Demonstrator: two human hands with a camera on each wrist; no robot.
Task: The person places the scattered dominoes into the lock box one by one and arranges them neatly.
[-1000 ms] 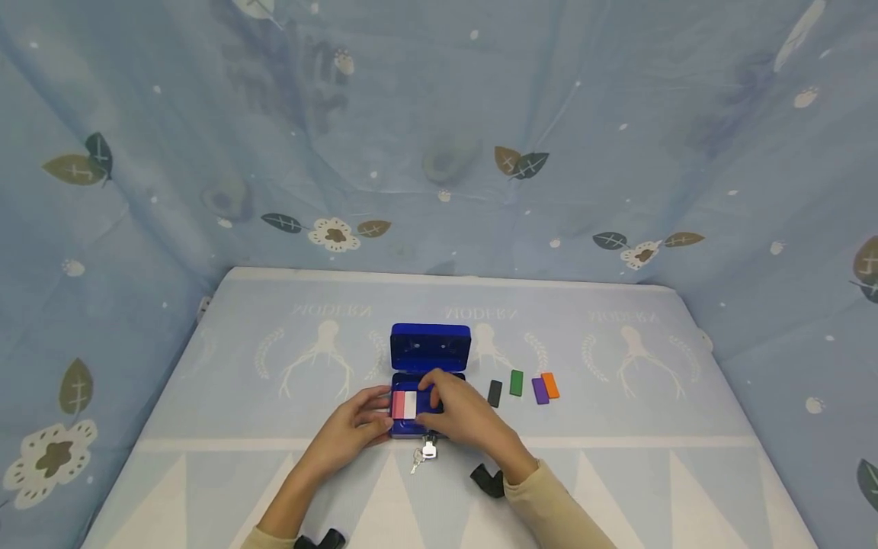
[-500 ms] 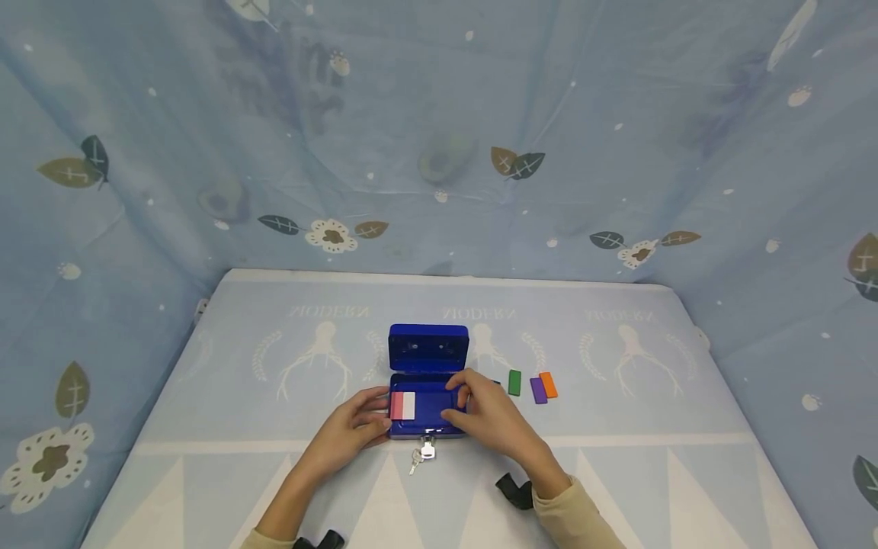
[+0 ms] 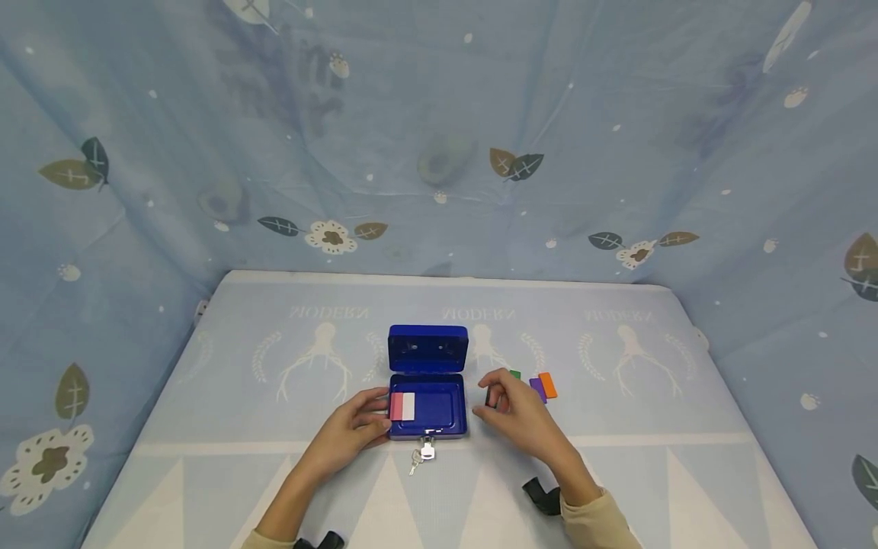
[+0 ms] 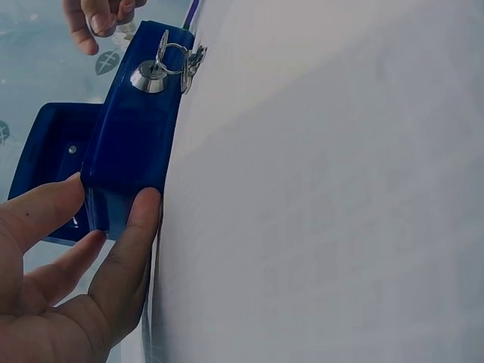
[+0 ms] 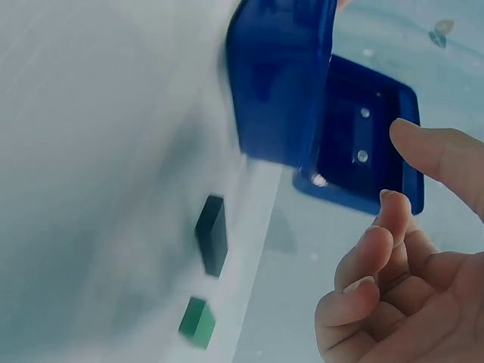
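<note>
An open blue cash box (image 3: 442, 412) stands on the table with its lid (image 3: 428, 349) raised at the back. Inside, a pink block (image 3: 396, 406) and a white block (image 3: 408, 406) lie side by side at the left end. My left hand (image 3: 358, 425) grips that end, thumb at the rim and fingers against the outer wall. To the right of the box, my right hand (image 3: 523, 418) hovers with loosely curled fingers and nothing between them. Near its fingertips in the head view is a black block (image 5: 214, 236), standing on the table with a green block (image 5: 198, 323) beyond it.
A purple block (image 3: 538, 389) and an orange block (image 3: 548, 384) lie together at the right, partly behind the right hand. A silver lock (image 3: 428, 449) with keys (image 3: 415, 460) sticks out from the box front. Patterned blue cloth (image 3: 439, 152) hangs behind the table.
My right hand has moved from inside the box, beside the white block, rightward over the rim to the black block. The left hand has stayed at the box's left end.
</note>
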